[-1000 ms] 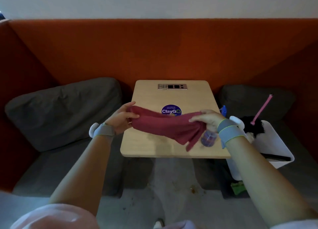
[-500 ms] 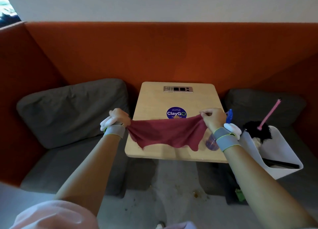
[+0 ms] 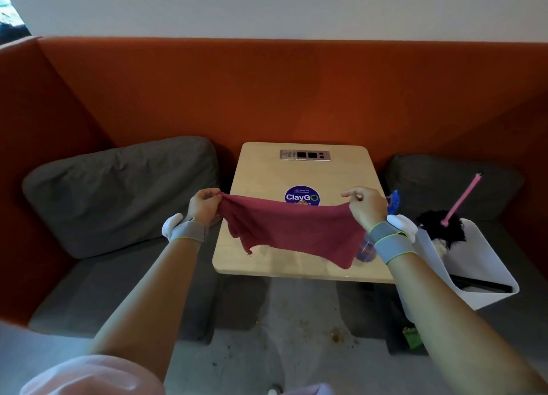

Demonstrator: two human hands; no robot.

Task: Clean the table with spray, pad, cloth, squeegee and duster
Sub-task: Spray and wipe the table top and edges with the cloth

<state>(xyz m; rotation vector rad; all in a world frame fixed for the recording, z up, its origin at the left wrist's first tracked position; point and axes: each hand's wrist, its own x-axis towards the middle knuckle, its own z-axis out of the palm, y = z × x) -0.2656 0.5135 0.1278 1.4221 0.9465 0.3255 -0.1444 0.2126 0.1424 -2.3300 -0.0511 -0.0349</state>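
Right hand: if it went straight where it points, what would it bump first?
Likely the orange backrest. The right hand, pinching the red cloth, points forward and leftward above the table, and that path over the wood looks free. Depth is hard to judge.

We are looking into a seating booth of the kind found in a café, canteen or shared lounge, not a home. A high orange upholstered partition (image 3: pixel 267 92) wraps round three sides, with a plain white wall (image 3: pixel 267 8) above it. Grey bench seats face each other across a small wooden table (image 3: pixel 267 172), one with a left cushion (image 3: pixel 118 193) and one with a right cushion (image 3: pixel 444 187). A metal socket panel (image 3: pixel 305 155) is set into the table's far end. A round blue sticker (image 3: pixel 302 196) reading "ClayGo" sits near its middle. The floor (image 3: pixel 296 320) is bare, grey and stained. To the right of the table, a white caddy (image 3: pixel 480 264) holds a duster (image 3: pixel 441 228).
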